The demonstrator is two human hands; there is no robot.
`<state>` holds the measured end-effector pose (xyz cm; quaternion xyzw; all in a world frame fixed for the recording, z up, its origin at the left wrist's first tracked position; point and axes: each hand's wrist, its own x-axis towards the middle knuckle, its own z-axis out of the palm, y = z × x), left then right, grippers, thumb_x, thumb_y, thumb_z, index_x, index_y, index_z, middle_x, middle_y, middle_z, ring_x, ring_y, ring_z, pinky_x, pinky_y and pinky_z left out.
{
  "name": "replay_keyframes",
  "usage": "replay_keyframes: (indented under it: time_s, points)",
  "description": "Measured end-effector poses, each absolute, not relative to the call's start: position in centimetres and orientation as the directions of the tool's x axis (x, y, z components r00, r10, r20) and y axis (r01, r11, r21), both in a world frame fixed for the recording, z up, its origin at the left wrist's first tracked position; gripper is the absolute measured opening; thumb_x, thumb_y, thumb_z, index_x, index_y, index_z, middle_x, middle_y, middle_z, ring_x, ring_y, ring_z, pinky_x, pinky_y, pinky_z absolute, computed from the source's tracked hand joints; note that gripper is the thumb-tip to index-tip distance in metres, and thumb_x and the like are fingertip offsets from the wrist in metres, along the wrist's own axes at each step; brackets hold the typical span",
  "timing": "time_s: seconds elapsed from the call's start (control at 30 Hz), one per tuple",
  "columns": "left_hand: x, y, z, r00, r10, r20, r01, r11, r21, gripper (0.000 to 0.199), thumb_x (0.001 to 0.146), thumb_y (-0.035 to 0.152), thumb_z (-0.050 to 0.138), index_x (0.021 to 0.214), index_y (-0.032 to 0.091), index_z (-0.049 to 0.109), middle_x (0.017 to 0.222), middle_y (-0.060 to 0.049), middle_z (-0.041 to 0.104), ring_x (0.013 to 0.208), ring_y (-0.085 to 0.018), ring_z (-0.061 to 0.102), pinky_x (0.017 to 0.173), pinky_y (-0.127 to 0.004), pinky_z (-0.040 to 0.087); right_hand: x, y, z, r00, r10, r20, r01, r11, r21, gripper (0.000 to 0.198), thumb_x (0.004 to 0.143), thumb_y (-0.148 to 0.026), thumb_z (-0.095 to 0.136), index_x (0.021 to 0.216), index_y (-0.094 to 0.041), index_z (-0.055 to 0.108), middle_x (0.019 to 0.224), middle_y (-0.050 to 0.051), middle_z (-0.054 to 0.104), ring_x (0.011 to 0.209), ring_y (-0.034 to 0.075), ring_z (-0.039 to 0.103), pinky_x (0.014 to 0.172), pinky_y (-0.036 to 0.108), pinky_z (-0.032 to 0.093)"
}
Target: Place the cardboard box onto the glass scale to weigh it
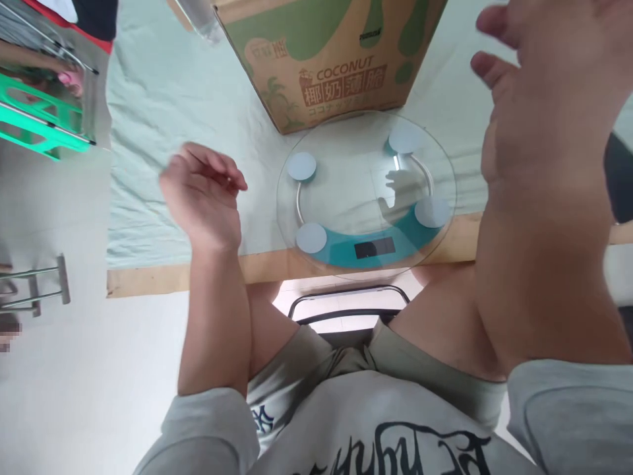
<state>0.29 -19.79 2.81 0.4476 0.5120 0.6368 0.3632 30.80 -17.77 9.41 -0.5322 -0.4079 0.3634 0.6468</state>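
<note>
A round glass bathroom scale (346, 191) lies at the table's front edge, its near rim reaching past the wood. It has pale round pads, a teal band and a dark display (374, 247). Left of it, my left hand (205, 191) hovers over the cloth, fingers loosely curled and holding nothing. My right hand (548, 79) is raised at the upper right, with two fingertips apart and the rest cut off by the frame. Its reflection shows in the glass. Behind the scale stands a cardboard box (341, 66) printed COCONUT; its lower edge meets the scale's far rim.
A pale green cloth (163, 132) covers the table, with a bare wooden strip (163, 280) along the front. At the far left are a green plastic stool (44, 119) and metal legs (34, 287). A clear plastic item (200, 20) lies left of the box.
</note>
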Motion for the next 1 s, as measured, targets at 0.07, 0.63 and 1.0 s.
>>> replay_keyframes:
  time_s: [0.07, 0.63, 1.0]
  points:
    - [-0.3, -20.2, 0.9, -0.328, 0.932, 0.151, 0.078, -0.133, 0.988, 0.034, 0.074, 0.04, 0.061, 0.057, 0.024, 0.036, 0.058, 0.001, 0.028, 0.053, -0.008, 0.031, 0.053, -0.026, 0.018, 30.8, -19.3, 8.5, 0.427, 0.877, 0.222, 0.105, 0.196, -0.975, 0.026, 0.1, 0.0, 0.048, 0.088, -0.018, 0.062, 0.083, -0.005, 0.062, 0.077, 0.0, 0.061, 0.073, 0.019, 0.044]
    - [-0.4, -21.3, -1.0, -0.294, 0.939, 0.176, 0.283, -0.091, 0.955, 0.038, 0.057, 0.024, 0.053, 0.055, 0.019, 0.015, 0.059, 0.002, 0.005, 0.059, -0.003, 0.005, 0.059, -0.029, -0.004, 32.4, -17.7, 1.7, 0.65, 0.76, 0.014, -0.051, 0.063, -0.997, 0.048, 0.092, -0.001, 0.042, 0.066, -0.023, 0.008, 0.063, -0.006, -0.001, 0.049, 0.003, 0.003, 0.053, 0.029, -0.001]
    - [-0.6, -21.8, -1.0, -0.266, 0.961, 0.073, 0.354, 0.027, 0.935, 0.041, 0.058, 0.03, 0.054, 0.052, 0.017, 0.016, 0.058, 0.0, 0.006, 0.055, -0.004, 0.006, 0.057, -0.031, -0.005, 33.4, -18.4, 1.8, 0.616, 0.778, 0.125, -0.016, 0.171, -0.985, 0.046, 0.088, -0.007, 0.044, 0.067, -0.023, 0.006, 0.069, -0.002, -0.007, 0.048, 0.003, 0.006, 0.052, 0.028, -0.002]
